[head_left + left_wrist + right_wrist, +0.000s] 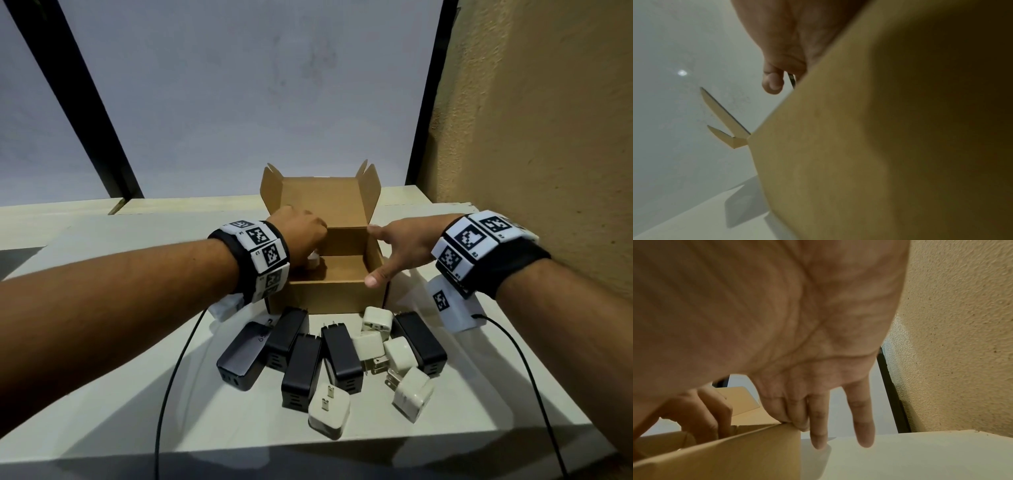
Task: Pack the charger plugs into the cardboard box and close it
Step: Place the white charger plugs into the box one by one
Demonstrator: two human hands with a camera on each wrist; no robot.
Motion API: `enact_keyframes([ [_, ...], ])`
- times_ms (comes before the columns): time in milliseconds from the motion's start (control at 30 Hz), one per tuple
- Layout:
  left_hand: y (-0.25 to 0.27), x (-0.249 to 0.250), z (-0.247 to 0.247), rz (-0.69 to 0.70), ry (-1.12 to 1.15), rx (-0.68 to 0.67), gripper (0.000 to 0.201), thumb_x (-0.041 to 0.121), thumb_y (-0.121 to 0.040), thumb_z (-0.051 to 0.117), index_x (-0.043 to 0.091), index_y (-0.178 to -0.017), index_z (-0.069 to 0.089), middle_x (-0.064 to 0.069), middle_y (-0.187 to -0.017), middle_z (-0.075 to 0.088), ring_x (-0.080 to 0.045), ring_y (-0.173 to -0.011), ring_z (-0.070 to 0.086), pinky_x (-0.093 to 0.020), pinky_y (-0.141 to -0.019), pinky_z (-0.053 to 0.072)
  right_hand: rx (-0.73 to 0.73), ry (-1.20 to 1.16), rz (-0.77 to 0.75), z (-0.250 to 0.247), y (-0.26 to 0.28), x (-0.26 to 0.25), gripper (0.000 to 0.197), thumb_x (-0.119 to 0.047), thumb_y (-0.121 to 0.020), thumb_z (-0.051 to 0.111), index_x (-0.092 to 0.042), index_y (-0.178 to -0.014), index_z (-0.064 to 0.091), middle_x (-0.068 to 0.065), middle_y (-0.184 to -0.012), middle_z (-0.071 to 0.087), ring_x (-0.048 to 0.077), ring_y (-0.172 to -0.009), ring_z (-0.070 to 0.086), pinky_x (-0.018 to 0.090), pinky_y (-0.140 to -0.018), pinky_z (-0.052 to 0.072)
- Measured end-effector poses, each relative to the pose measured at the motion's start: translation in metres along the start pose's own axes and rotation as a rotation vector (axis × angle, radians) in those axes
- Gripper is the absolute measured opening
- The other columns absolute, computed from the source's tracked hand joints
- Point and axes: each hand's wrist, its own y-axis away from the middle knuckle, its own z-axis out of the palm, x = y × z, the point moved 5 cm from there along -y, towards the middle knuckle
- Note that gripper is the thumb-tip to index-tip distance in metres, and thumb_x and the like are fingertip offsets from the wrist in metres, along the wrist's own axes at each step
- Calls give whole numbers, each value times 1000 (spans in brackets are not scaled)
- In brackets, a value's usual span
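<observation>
Box: the cardboard box (pixel 337 294) stands open on the table (pixel 479 377), lid (pixel 322 202) raised at the back with its side flaps up; it sits between the two hands, beyond the pile of plugs.
Plug in hand: a white plug (pixel 314 262) shows just under the left hand (pixel 301 240), low inside the box at its left wall.
Loose plugs: five black plugs (pixel 301 370) and five white plugs (pixel 368 346) lie in a cluster on the table just in front of the box, some touching each other.
Progress: early, by my reading. One plug is going in; the floor that shows in the box is bare; ten plugs are left, and the lid is not yet shut.
Left hand: reaches down into the box, fingers curled over the white plug; the actual grip is hidden.
Right hand: the right hand (pixel 394 246) is spread, fingers straight along the box's right wall, thumb at the near right corner, steadying it.
</observation>
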Motion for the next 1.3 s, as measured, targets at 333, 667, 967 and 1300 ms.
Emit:
enact_keyframes([
  [333,114,52,-72,288,376,323,33,56,-89,50,29,-99,66,12,-97,60,-3,-79,49,-11,-59,31,8,25,37,0,3,0,118,-73,-64,63,-21,-155,9,10,-155,34,31,-140,36,46,-114,30],
  [667,189,111,-39,16,350,140,54,66,-90,30,27,-118,55,4,-118,55,-15,-104,42,-33,-82,34,5,89,46,-1,4,-4,134,-84,-45,55,-21,-155,10,10,-150,42,29,-138,39,47,-112,32],
  [967,186,112,-25,-35,269,108,59,67,-88,34,23,-119,58,1,-126,48,-19,-114,38,-38,-93,35,31,170,75,-4,3,-6,127,-84,-53,54,-19,-154,13,10,-143,51,29,-131,47,44,-108,37],
  [1300,182,110,-19,-44,332,141,66,72,-84,33,24,-118,60,5,-128,49,-18,-118,38,-37,-96,36,39,159,57,-3,-2,-2,127,-82,-55,55,-17,-155,12,10,-146,47,30,-133,44,46,-109,36],
])
